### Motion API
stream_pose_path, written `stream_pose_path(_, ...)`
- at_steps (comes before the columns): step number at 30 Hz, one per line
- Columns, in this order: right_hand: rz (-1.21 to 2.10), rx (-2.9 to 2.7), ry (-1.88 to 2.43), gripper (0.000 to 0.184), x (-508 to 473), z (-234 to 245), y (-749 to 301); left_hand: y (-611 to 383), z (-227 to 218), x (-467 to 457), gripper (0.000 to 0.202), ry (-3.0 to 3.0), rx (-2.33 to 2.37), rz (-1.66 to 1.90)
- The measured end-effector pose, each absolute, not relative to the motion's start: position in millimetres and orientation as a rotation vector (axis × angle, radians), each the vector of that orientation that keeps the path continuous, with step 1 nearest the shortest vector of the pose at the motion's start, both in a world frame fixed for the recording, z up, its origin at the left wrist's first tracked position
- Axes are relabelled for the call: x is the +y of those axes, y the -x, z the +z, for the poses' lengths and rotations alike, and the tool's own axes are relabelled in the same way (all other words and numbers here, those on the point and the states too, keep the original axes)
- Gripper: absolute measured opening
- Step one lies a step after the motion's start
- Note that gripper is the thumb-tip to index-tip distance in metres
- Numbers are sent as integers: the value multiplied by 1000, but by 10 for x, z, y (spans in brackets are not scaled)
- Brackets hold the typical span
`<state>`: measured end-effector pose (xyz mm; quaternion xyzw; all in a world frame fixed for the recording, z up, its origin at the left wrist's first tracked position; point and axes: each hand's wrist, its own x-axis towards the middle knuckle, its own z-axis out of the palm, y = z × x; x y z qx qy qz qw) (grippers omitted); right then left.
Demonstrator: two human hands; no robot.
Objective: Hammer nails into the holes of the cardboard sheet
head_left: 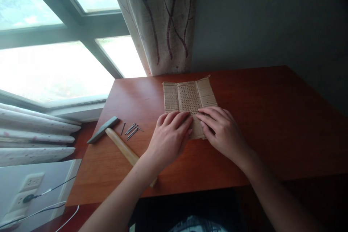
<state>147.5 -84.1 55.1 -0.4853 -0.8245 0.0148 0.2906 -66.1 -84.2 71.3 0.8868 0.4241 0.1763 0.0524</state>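
Observation:
A flat piece of brown cardboard [187,96] with a grid of small holes in its middle lies on the reddish wooden table [272,123]. My left hand [170,136] rests palm down on the cardboard's near left part, fingers stretched out and together. My right hand [221,130] lies flat on its near right part, fingers pointing left, touching the left hand's fingertips. Neither hand holds anything. A hammer [114,136] with a wooden handle and dark metal head lies left of my left hand. Several loose nails [132,129] lie beside the hammer's head.
A patterned curtain [160,21] hangs behind the table's far edge, beside a large window [54,43]. A grey wall stands behind the table on the right. At lower left is a wall socket with a plugged cable [28,197]. Folded pale fabric lies at left.

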Motion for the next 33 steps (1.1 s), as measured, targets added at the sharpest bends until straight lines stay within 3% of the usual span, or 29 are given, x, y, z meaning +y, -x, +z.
stream_pose_path(12, 85, -2035, 1305, 32, -901, 616, -1606, 686, 728, -967, 42, -2587, 1256, 725)
stream_pose_path(18, 581, -1522, 1472, 39, -947, 472, -1809, 978, 637, -869, 33, -1964, 1638, 1137)
stream_pose_path(20, 769, -1375, 1499, 41, -946, 387, -1846, 1040, 595, -820, 29, -1677, 1563, 1064)
stream_pose_path(24, 1000, -1191, 1448, 44, -935, 290, -1837, 1024, 564, -795, 39, -1309, 1288, 917)
stream_pose_path(33, 1044, -1089, 1355, 42, -946, 288, -1776, 911, 595, -838, 22, -1152, 1185, 1003)
